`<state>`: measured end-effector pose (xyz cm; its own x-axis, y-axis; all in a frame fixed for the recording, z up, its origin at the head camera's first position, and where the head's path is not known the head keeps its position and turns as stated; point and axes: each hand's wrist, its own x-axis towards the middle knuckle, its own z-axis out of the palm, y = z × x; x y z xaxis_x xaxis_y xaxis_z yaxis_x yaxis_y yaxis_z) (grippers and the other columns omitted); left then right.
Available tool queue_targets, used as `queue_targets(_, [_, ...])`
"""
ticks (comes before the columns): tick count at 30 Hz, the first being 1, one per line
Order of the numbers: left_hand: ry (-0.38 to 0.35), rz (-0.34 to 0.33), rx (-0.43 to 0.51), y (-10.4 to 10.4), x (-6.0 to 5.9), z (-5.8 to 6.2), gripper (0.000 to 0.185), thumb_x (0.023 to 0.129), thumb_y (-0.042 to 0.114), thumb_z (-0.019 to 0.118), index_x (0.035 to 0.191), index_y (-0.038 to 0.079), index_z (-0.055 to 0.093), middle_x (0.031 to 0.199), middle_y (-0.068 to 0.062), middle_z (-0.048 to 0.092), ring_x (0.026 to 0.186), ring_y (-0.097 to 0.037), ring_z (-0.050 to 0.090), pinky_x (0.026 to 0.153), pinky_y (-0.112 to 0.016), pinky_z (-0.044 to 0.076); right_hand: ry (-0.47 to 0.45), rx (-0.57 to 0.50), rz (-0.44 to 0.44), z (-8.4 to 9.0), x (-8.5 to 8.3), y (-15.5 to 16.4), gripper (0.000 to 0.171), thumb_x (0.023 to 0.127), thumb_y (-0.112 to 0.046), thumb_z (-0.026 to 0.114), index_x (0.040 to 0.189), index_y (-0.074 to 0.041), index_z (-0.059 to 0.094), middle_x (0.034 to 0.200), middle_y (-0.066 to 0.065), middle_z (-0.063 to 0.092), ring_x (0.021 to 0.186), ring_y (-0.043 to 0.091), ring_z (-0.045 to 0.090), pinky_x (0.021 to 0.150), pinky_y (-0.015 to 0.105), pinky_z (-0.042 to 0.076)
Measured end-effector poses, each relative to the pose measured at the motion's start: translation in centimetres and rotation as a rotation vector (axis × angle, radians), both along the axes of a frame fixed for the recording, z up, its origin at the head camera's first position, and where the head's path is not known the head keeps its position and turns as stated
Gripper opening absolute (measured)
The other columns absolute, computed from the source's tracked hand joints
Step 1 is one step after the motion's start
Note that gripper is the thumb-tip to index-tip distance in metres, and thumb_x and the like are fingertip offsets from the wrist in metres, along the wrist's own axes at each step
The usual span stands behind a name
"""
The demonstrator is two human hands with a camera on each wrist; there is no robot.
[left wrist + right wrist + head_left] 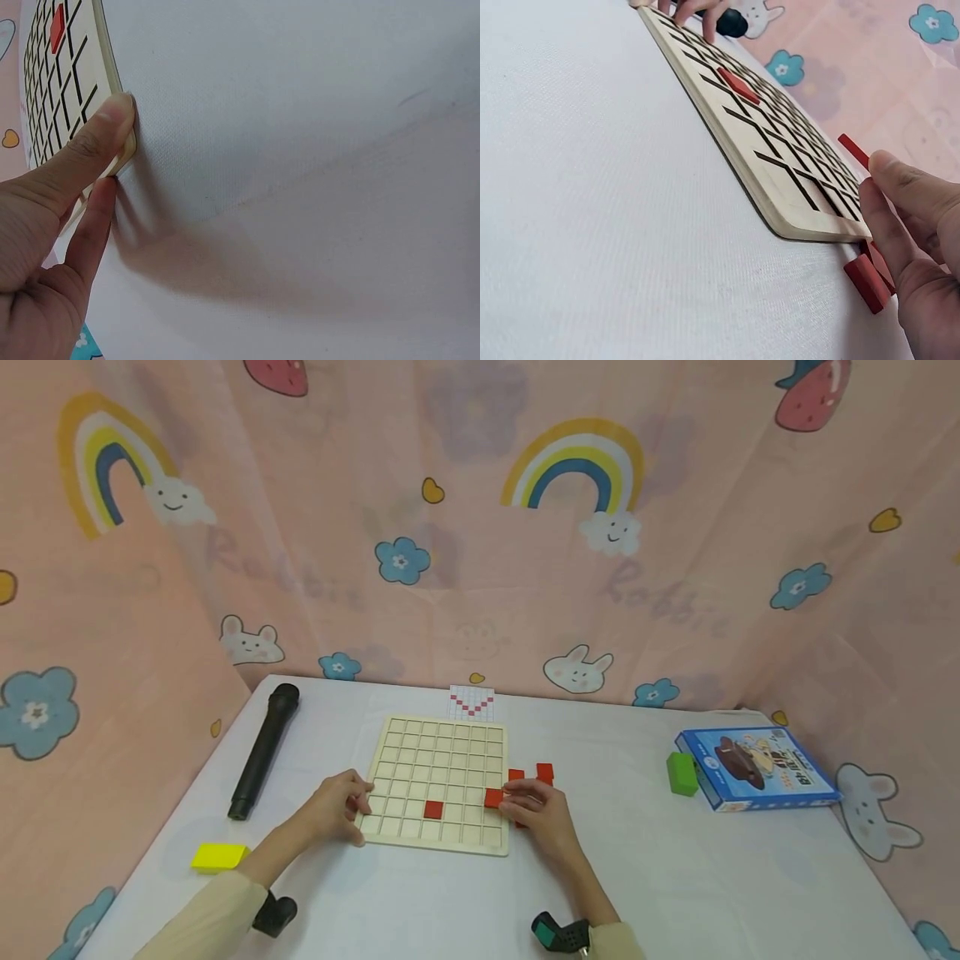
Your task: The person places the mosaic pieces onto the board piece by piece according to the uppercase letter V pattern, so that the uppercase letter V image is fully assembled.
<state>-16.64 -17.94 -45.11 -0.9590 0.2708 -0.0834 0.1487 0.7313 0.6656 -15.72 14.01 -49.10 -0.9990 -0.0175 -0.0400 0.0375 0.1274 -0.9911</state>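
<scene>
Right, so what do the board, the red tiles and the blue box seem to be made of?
Board: likely wood, plain and matt, from its pale, uncoated-looking edge.
Red tiles: perhaps painted wood, maybe plastic; the red is even and no grain shows.
Blue box: probably card, printed finish, judging by its pictures and flat, straight-edged faces.

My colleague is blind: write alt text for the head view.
The left hand holds a wooden grid board by its edge; the right hand pinches a red tile near the opposite edge. Another red tile lies on the board.
</scene>
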Motion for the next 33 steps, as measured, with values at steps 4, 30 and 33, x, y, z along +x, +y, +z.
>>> queue_targets(4, [-0.006, 0.001, -0.013, 0.1, 0.0, 0.1, 0.039, 0.048, -0.013, 0.086, 0.069, 0.005, 0.059, 0.113, -0.016, 0.06, 0.075, -0.014, 0.052, 0.063, -0.023, 0.048, 0.005, -0.003, 0.01, 0.1, -0.3, -0.5, 0.028, 0.082, -0.004, 0.073, 0.109, 0.001, 0.065, 0.104, 0.012, 0.067, 0.091, 0.023, 0.067, 0.074, 0.022, 0.053])
queue_targets(30, [-0.01, 0.007, 0.005, -0.1, -0.1, -0.6, 0.041, 0.045, -0.012, 0.087, 0.067, 0.005, 0.059, 0.11, -0.014, 0.061, 0.074, -0.014, 0.051, 0.061, -0.022, 0.046, 0.095, -0.024, 0.087, -0.7, -2.1, -4.1, 0.029, 0.082, -0.005, 0.073, 0.109, 0.003, 0.064, 0.109, 0.017, 0.065, 0.092, 0.024, 0.067, 0.078, 0.026, 0.053])
queue_targets(33, [-0.011, 0.014, 0.005, 0.0, -0.1, -0.5, 0.041, 0.044, -0.013, 0.087, 0.067, 0.006, 0.058, 0.111, -0.013, 0.061, 0.074, -0.014, 0.05, 0.061, -0.022, 0.045, 0.105, -0.025, 0.095, -0.7, -2.3, -4.6, 0.03, 0.082, -0.006, 0.074, 0.109, 0.002, 0.065, 0.109, 0.017, 0.066, 0.093, 0.025, 0.067, 0.078, 0.026, 0.053])
